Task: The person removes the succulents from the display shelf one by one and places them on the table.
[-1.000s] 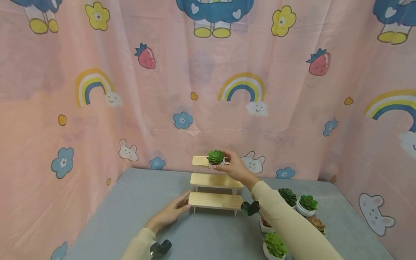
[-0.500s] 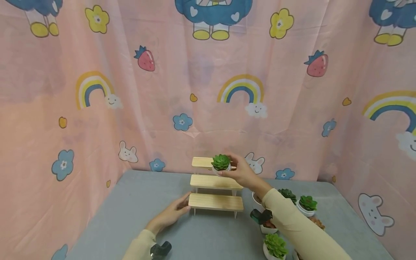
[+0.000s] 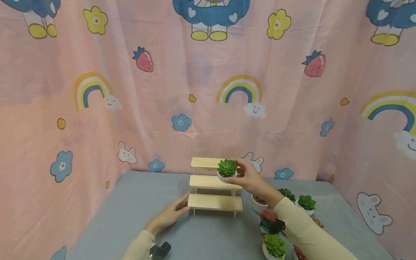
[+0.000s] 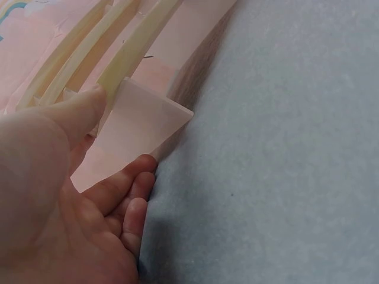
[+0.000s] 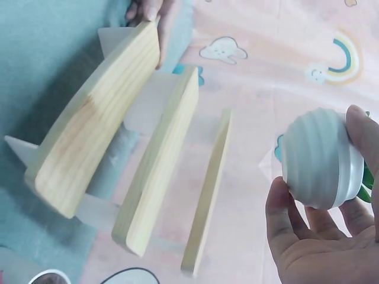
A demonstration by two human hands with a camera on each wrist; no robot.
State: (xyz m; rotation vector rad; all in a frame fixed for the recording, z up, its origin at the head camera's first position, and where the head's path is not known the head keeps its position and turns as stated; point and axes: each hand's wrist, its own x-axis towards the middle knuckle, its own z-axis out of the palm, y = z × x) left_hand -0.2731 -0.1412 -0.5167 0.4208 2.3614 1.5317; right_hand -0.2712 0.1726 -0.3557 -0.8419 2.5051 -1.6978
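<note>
My right hand [image 3: 248, 177] grips a potted succulent [image 3: 226, 168], green and rosette-shaped. Its ribbed white pot [image 5: 320, 158] sits between thumb and fingers in the right wrist view. In the head view it overlaps the upper two steps of a three-step wooden display stand [image 3: 215, 202]; in the right wrist view it is apart from the stand. At the left end of the lowest step is my left hand [image 3: 169, 215]. In the left wrist view its thumb lies on the wooden edge, and its curled fingers rest by the pale side support [image 4: 139, 121].
More potted succulents stand on the grey table [image 3: 136, 202] at the right: a bright green one [image 3: 274, 246], a red one [image 3: 267, 215], a dark green one [image 3: 287, 195] and others partly behind my right forearm. A pink patterned curtain [image 3: 201, 137] hangs behind the stand.
My right hand has drawn the potted succulent away from the top step, to the right and lower in view. More pots show beside the forearm. My left hand stays at the stand.
</note>
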